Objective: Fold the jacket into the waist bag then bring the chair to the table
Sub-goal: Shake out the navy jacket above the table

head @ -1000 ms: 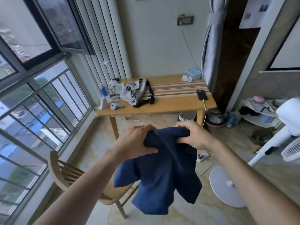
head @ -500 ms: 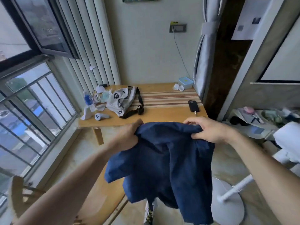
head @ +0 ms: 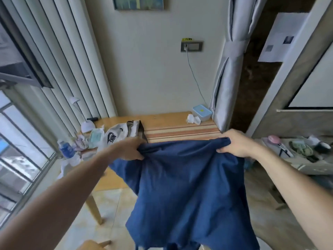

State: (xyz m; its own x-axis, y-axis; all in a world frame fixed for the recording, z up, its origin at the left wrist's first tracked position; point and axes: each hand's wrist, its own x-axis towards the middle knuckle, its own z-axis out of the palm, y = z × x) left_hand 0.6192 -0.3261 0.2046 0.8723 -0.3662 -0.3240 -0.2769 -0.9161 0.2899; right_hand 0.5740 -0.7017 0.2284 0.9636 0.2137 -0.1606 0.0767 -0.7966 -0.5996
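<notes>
A dark blue jacket point(head: 187, 186) hangs spread out in front of me, over the near edge of the wooden table point(head: 173, 120). My left hand point(head: 128, 147) grips its top left edge and my right hand point(head: 234, 143) grips its top right edge. The grey and white waist bag point(head: 119, 133) with a black strap lies on the table's left half, just beyond my left hand. Only a sliver of the wooden chair point(head: 93, 244) shows at the bottom edge, left of the jacket. The jacket hides the table's near middle.
A water bottle point(head: 65, 147), a small white lamp point(head: 86, 124), tissues and packets crowd the table's left end by the window. A blue-lidded box point(head: 201, 111) sits at the back right. A striped mat point(head: 180, 131) covers the table's right half. A cluttered low shelf point(head: 297, 150) stands to the right.
I have come closer to the table and my hands have moved apart, spreading the jacket wide. The chair has dropped almost out of view at the bottom.
</notes>
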